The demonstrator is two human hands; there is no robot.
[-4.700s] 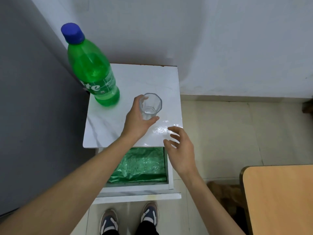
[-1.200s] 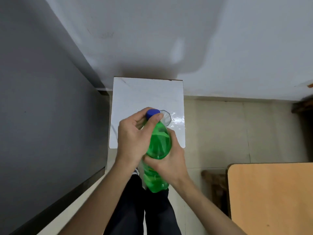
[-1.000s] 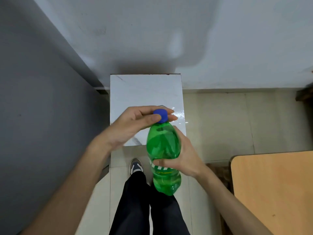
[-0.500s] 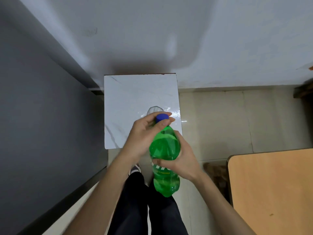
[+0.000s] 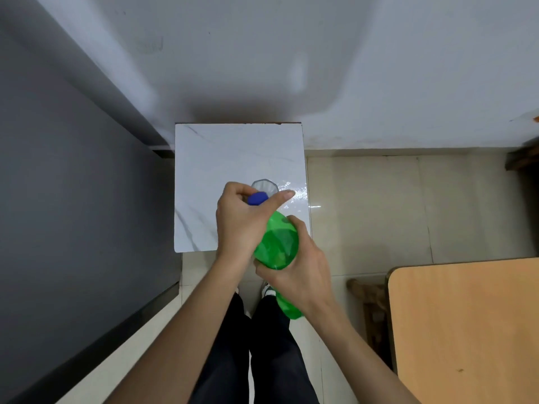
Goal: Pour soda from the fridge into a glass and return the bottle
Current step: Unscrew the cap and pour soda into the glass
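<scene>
A green soda bottle (image 5: pixel 278 243) is held up in front of me, tilted with its top pointing away. My right hand (image 5: pixel 297 275) wraps around the bottle's body. My left hand (image 5: pixel 239 223) grips the blue cap (image 5: pixel 258 198) at the top, thumb stretched out to the right. Just beyond the cap, a clear empty glass (image 5: pixel 264 186) stands upright on the white marble-patterned cabinet top (image 5: pixel 210 170); my left hand hides its lower part.
A dark grey fridge side (image 5: pixel 73 199) rises at the left. A wooden table (image 5: pixel 466 330) stands at the lower right, with a small wooden stool (image 5: pixel 367 293) beside it. Tiled floor (image 5: pixel 379 205) lies right of the cabinet. My legs are below.
Over the last second both hands stayed on the bottle while the left hand shifted its grip on the cap. Earlier the bottle stood on the cabinet and my left hand held the glass.
</scene>
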